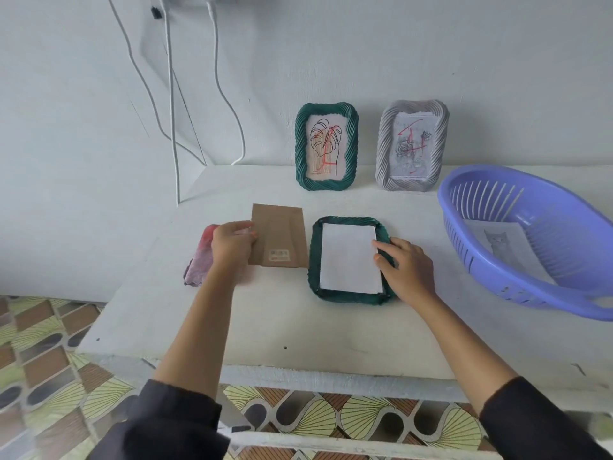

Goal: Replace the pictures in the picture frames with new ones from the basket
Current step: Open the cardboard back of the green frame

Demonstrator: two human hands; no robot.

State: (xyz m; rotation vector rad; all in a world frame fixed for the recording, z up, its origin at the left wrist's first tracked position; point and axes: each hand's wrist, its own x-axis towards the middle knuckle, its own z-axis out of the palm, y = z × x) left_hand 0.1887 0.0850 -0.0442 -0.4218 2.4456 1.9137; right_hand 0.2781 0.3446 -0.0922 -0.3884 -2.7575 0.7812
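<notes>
Frames number three on the white table; two stand upright at twelve o'clock against the wall, one dark green frame showing a leaf drawing with red marks, one grey frame just to its right showing a sketch scribbled over in red; the third, a second green frame, lies face down at the centre with a single white sheet resting in its back opening. Right hand comes in from five o'clock, fingers spread and flat, fingertips pressing on the right edge of that sheet and the frame's rim; nothing is clamped in it. Left hand sits at nine o'clock of the lying frame, fingers pinched on the left edge of one brown backing board, which lies flat just beside the frame, a small label near its lower edge. Under the left hand, at the table's left edge, lies one pink and grey cloth, partly hidden. One purple basket sits at three o'clock, tilted toward the camera; inside it one printed picture, a grey cat by the look of it; whether more sheets lie beneath, I cannot tell. Three white cables hang down the wall at eleven o'clock.
</notes>
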